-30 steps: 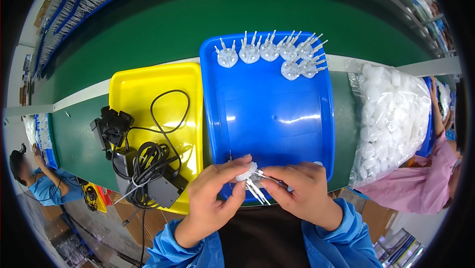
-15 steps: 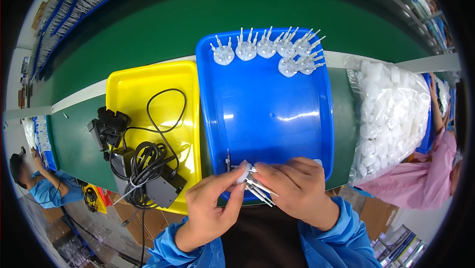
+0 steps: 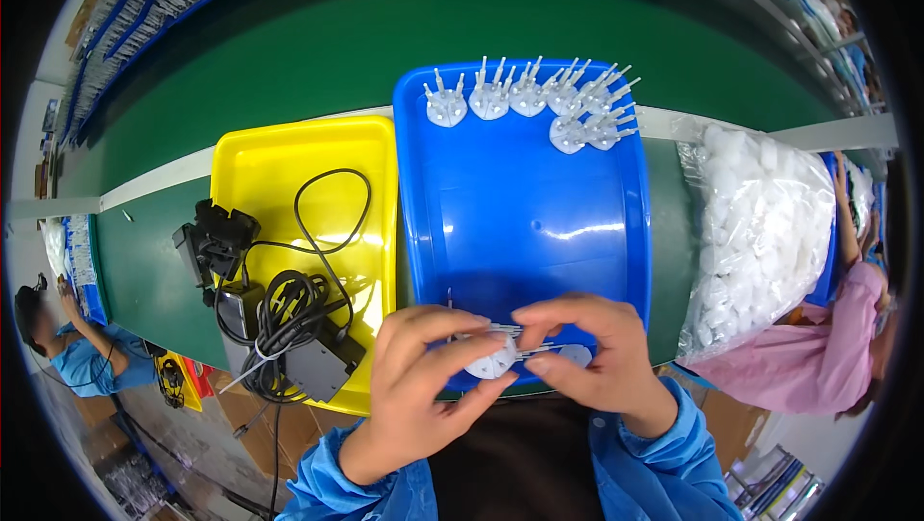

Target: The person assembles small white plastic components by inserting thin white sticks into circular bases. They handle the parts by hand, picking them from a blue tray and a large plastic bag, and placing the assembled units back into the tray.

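Note:
In my left hand (image 3: 414, 381), fingers and thumb pinch a rounded white plastic piece (image 3: 493, 359) over the near edge of the blue tray (image 3: 525, 252). Thin metal pins (image 3: 541, 347) stick out of it to the right. My right hand (image 3: 606, 353) curls around these pins, fingertips and thumb on either side of them, close to the piece. Another white piece (image 3: 576, 355) shows through the gap in my right hand. A slim upright rod (image 3: 449, 298) stands beside my left fingers, its lower part hidden. Several similar white pieces with upright pins (image 3: 527, 98) stand along the tray's far side.
A yellow tray (image 3: 380, 232) on the left holds a coiled black cable (image 3: 289, 319), a dark box-shaped adapter (image 3: 318, 367) and a black device (image 3: 221, 237). To the right lies a clear bag of white parts (image 3: 756, 232). People work at both sides of the green table (image 3: 385, 40).
The white piece has turned in my left hand, its rounded face now showing. My right hand has shifted slightly right and its fingers have spread. The pins now point right.

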